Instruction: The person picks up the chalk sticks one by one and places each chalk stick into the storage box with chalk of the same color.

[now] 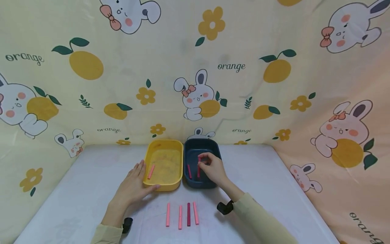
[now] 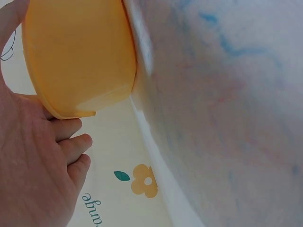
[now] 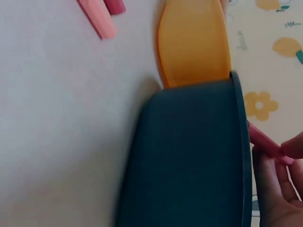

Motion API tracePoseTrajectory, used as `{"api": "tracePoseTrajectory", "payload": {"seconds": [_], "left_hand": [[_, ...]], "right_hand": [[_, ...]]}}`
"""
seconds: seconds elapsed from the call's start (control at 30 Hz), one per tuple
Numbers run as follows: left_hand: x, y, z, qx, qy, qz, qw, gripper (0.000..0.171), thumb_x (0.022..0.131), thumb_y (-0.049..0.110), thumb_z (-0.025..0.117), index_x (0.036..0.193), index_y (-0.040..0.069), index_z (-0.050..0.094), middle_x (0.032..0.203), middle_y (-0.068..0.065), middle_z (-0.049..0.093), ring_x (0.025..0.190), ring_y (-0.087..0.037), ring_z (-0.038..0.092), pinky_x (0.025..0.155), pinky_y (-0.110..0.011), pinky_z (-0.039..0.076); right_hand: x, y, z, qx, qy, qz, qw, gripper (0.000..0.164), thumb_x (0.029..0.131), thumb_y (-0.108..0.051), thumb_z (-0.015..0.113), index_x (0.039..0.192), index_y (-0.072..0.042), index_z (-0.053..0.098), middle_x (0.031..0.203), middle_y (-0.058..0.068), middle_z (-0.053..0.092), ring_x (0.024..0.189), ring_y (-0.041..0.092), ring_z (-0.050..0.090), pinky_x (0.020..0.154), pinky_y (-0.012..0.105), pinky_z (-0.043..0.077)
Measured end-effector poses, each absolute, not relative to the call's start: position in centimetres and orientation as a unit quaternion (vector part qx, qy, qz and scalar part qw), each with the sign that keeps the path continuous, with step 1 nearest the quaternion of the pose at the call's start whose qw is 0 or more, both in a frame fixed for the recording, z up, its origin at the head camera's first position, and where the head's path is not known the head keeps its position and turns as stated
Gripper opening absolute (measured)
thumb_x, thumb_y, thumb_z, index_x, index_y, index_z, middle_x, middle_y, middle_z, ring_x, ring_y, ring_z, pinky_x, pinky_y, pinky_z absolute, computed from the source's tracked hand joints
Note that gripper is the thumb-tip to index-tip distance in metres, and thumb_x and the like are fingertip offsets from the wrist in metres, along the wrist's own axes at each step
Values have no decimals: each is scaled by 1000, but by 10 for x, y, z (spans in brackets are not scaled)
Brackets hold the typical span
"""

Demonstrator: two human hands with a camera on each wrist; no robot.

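As I watch from afar, faint coloured smudges (image 2: 246, 50) mark the white tabletop (image 1: 253, 166), and a rabbit-and-orange backdrop (image 1: 170, 57) rises behind it and along both sides. The yellow bin (image 1: 164, 187) and navy bin (image 1: 201, 184) stand side by side near the far edge; I have white surface reaching outward left and right. My left hand (image 1: 131, 184) spreads wide about the yellow bin's near-left corner; my right hand (image 1: 212, 169) pinches a dark pink stick (image 1: 198, 173) at the navy bin. Four sticks (image 1: 180, 217) in a row take up nearer room.
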State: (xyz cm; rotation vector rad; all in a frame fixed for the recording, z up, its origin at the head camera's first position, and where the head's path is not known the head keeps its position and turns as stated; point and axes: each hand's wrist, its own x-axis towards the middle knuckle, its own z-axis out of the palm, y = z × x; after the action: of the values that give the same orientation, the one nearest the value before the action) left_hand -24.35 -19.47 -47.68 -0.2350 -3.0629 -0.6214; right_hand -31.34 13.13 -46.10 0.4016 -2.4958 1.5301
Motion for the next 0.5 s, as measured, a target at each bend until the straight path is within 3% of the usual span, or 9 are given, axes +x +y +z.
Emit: {"api": "tracePoseTrajectory", "payload": {"seconds": [0.27,0.5], "left_hand": [[-245,-195,-476,-74,-978,-196,5,128,84,85,56,163,-7,15,172,-24,11,157,-46,14,127,-61,17],[-245,-195,-477,-72,-978,-196,1,129,83,87,55,163,-7,15,172,-23,11,157,-46,14,127,-60,16]], "right_hand": [[-335,131,-459,115,-869,482,6,20,96,-8,74,116,-7,72,106,6,71,79,15,70,71,30,62],[-349,129,-461,98,-853,508,-73,26,97,-1,69,122,3,69,104,11,70,80,18,74,75,33,65]]}}
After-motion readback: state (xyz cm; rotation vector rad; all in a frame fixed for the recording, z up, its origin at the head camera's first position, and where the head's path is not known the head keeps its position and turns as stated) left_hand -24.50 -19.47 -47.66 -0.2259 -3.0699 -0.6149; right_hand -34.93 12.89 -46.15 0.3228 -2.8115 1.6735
